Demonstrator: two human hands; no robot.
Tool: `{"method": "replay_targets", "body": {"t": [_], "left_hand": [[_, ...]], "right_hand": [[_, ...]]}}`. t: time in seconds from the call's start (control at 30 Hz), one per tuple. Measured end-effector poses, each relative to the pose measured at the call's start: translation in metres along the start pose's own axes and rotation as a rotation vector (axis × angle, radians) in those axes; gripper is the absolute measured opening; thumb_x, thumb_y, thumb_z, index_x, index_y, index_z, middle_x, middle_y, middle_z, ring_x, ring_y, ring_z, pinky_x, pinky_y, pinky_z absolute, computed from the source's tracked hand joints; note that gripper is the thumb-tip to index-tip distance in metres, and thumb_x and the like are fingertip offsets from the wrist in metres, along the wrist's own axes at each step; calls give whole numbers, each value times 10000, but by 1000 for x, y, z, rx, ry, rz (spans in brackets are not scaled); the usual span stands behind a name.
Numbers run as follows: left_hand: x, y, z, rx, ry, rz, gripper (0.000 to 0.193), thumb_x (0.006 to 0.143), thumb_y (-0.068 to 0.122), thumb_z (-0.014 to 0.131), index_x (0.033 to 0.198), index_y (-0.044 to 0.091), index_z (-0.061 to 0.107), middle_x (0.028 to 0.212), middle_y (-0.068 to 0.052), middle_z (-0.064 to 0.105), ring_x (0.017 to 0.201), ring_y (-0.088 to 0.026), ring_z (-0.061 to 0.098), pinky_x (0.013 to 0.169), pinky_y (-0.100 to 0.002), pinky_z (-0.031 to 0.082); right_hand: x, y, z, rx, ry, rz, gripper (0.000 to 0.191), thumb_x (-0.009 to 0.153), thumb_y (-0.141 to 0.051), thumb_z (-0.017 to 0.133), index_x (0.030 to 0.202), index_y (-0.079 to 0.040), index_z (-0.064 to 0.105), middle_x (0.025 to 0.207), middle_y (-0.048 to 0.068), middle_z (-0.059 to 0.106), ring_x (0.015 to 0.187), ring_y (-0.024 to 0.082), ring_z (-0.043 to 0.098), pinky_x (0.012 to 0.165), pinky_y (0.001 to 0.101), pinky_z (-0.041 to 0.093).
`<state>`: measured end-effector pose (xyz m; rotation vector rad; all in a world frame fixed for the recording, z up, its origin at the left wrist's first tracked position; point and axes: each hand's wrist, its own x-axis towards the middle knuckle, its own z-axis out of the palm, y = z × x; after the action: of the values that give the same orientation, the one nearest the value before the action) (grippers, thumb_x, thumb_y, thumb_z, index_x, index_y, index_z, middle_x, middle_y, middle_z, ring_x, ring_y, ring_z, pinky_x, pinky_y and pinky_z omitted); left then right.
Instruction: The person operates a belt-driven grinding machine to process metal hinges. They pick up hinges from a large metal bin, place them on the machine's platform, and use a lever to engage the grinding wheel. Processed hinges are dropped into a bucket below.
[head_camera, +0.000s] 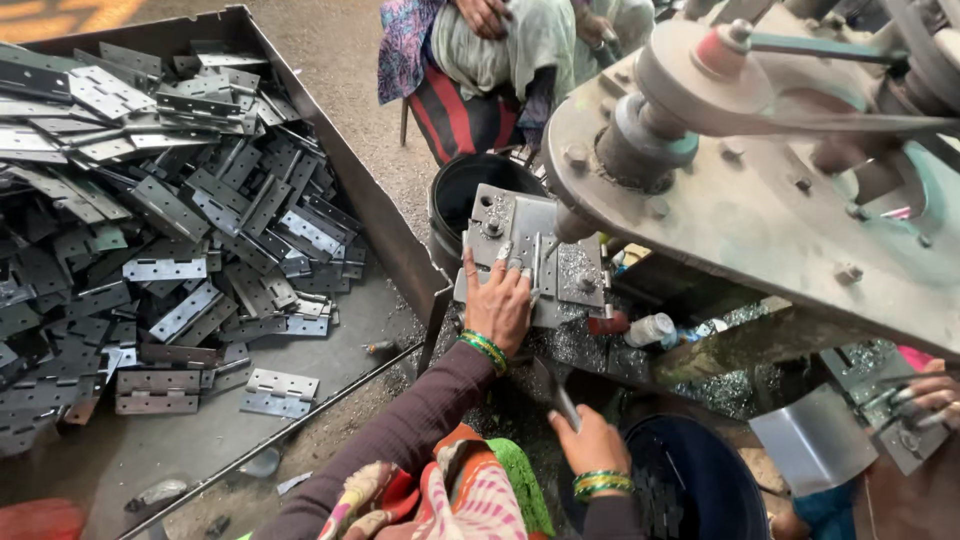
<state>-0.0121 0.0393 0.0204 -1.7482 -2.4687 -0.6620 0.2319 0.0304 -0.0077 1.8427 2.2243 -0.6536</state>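
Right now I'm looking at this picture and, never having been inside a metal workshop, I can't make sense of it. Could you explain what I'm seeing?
The view comes from a camera on a person's head, looking down at their own hands. The left hand presses flat on a small steel work plate under a belt-driven machine. The right hand grips a metal lever lower down. To the left, a large metal tray holds a heap of flat door hinges. Two dark buckets stand near the machine. Another person sits behind it, and someone else's fingers show at the right edge.
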Motion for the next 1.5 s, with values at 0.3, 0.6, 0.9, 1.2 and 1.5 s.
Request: {"method": "replay_targets", "body": {"t": [0.3, 0.6, 0.9, 1.2, 1.5], "left_hand": [[-3, 0, -4, 68, 143, 1, 193, 810, 131, 642, 989, 61, 658, 1133, -83, 692, 1297, -307, 573, 1188, -740, -16], [3, -4, -2, 34, 138, 23, 221, 833, 149, 650, 1026, 45, 675, 1127, -104, 691, 1303, -326, 560, 1185, -747, -26], [24, 0, -4, 30, 110, 11, 164, 817, 122, 667, 953, 31, 686, 1037, -98, 694, 1297, -321, 572, 1228, -701, -10], [23, -3, 10, 2, 70, -26, 101, 899, 82, 606, 957, 62, 686, 1014, -67, 680, 1208, -280, 609, 1239, -711, -15], [27, -2, 8, 48, 81, -30, 114, 865, 108, 616, 954, 76, 680, 1009, -54, 683, 1259, -291, 588, 1212, -719, -9]], "right_hand": [[-3, 7, 49, 14, 99, 67, 444, 865, -586, 607, 989, -178, 732, 848, 206, 750, 875, 430, 731, 773, 523, 571], [12, 28, 48, 0, 20, 81, 517, 855, -639, 631, 945, -143, 742, 886, 220, 756, 910, 439, 724, 781, 526, 570], [1, 7, 39, -130, 67, 195, 577, 856, -692, 622, 942, -141, 769, 951, 226, 762, 956, 425, 735, 842, 508, 573], [1, 7, 14, -47, -7, 145, 524, 832, -662, 628, 965, -170, 748, 951, 208, 761, 972, 427, 722, 832, 510, 568], [1, 14, 40, -59, 52, 204, 517, 849, -646, 628, 1000, -168, 757, 933, 212, 767, 943, 424, 736, 827, 506, 578]]}}
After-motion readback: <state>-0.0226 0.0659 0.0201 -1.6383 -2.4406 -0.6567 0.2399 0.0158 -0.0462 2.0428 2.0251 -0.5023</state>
